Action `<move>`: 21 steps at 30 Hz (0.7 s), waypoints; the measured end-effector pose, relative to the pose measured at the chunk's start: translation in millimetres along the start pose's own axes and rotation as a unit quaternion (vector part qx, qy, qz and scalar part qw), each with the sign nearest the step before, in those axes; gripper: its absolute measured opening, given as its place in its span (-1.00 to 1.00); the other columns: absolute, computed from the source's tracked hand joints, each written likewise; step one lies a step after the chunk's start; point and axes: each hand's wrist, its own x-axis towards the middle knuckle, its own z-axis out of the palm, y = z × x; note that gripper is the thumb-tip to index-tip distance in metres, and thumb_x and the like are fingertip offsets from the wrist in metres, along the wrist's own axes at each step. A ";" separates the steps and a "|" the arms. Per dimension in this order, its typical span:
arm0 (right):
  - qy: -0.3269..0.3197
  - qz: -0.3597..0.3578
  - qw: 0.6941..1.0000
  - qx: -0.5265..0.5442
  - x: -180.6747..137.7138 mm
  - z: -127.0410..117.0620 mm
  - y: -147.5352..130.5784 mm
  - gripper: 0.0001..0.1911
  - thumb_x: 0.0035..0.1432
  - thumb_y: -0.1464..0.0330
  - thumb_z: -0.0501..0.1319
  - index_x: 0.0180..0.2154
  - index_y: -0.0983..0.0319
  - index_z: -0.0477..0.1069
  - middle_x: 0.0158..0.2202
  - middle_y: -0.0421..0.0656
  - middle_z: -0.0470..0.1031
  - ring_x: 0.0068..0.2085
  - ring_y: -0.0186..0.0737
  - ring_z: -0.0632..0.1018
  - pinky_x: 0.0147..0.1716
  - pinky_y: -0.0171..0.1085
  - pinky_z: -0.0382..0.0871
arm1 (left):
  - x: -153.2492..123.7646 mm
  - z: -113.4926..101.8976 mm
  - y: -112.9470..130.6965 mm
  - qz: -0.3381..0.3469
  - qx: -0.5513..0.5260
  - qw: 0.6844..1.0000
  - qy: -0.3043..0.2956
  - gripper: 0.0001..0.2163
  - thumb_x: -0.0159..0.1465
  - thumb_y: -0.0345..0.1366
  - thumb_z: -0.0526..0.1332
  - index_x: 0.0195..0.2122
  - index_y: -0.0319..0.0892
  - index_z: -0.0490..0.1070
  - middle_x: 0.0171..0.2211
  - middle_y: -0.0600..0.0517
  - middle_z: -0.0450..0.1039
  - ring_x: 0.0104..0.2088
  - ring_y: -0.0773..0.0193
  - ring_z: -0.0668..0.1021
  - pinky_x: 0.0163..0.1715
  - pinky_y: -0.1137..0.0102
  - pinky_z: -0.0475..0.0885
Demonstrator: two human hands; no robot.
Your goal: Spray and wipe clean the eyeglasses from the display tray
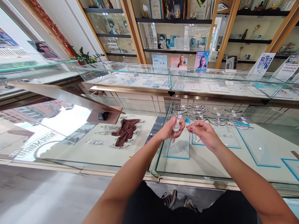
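Over the glass display counter, my left hand (173,129) is wrapped round a small clear spray bottle (176,125) with a whitish top. Close to its right, my right hand (203,132) pinches a pair of thin-framed eyeglasses (193,124), whose fine wire parts stick up and down from the fingertips. The two hands are nearly level, with a small gap between them. Several pairs of eyeglasses (218,119) lie in rows just behind my hands. To the left, a crumpled brown cloth (126,130) rests on the counter glass, apart from both hands.
A wooden-framed mirror (58,124) leans over the left counter, its dark-fitted end near the cloth. Glass edges (161,152) divide the counters. Blue-edged trays (254,149) lie at right. Beyond stands another glass display case (130,77) with posters on top.
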 end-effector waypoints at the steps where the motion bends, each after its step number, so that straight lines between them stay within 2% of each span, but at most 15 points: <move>1: -0.008 0.006 1.000 -0.004 -0.6 0.9 1.3 -0.62 -0.06 0.04 0.57 -0.42 0.12 0.54 -0.31 -0.19 0.68 -0.12 -0.12 0.67 0.22 0.03 0.42 | 0.0 2.1 -0.3 0.013 0.039 0.999 0.027 -0.32 0.12 0.50 0.16 -0.49 -0.11 0.25 -0.81 0.17 0.14 -0.80 0.44 0.12 -0.74 0.46 0.02; 3: -0.018 0.019 1.000 -0.014 -1.4 2.1 4.5 -0.61 -0.08 0.02 0.57 -0.42 0.12 0.54 -0.32 -0.19 0.67 -0.13 -0.12 0.67 0.20 0.01 0.41 | 0.2 5.0 -1.5 0.031 0.087 0.994 0.058 -0.37 0.17 0.44 0.20 -0.42 -0.12 0.27 -0.79 0.19 0.18 -0.79 0.44 0.14 -0.71 0.47 0.04; 7: -0.030 0.031 0.999 -0.029 -1.6 2.2 11.0 -0.61 -0.05 0.00 0.56 -0.41 0.12 0.54 -0.32 -0.20 0.66 -0.11 -0.13 0.65 0.13 -0.05 0.40 | -0.4 5.9 -3.4 0.040 0.109 0.991 0.064 -0.43 0.21 0.37 0.21 -0.36 -0.13 0.28 -0.74 0.22 0.19 -0.77 0.45 0.18 -0.67 0.46 0.10; 12: -0.048 0.024 0.998 -0.021 -1.3 2.5 11.4 -0.63 -0.03 0.02 0.55 -0.41 0.12 0.55 -0.34 -0.22 0.65 -0.14 -0.17 0.63 0.08 -0.10 0.40 | -1.8 3.8 -6.0 0.022 0.093 0.994 0.048 -0.44 0.22 0.34 0.21 -0.31 -0.13 0.29 -0.66 0.18 0.28 -0.75 0.46 0.20 -0.70 0.49 0.06; 17: -0.019 0.021 0.999 0.027 1.2 0.3 3.6 -0.61 -0.09 0.04 0.59 -0.44 0.12 0.53 -0.32 -0.21 0.67 -0.14 -0.15 0.64 0.15 -0.05 0.40 | -1.0 2.7 -8.1 0.022 0.088 0.996 0.016 -0.43 0.25 0.38 0.14 -0.28 -0.12 0.28 -0.76 0.23 0.19 -0.78 0.44 0.13 -0.71 0.47 0.08; 21: -0.003 -0.010 0.998 0.067 4.5 -3.2 -0.4 -0.68 -0.04 0.09 0.57 -0.43 0.09 0.54 -0.32 -0.23 0.68 -0.17 -0.15 0.64 0.12 -0.06 0.42 | -2.1 9.9 -8.5 -0.012 0.128 0.992 -0.013 -0.45 0.28 0.34 0.15 -0.25 -0.14 0.30 -0.71 0.26 0.16 -0.74 0.45 0.16 -0.67 0.46 0.08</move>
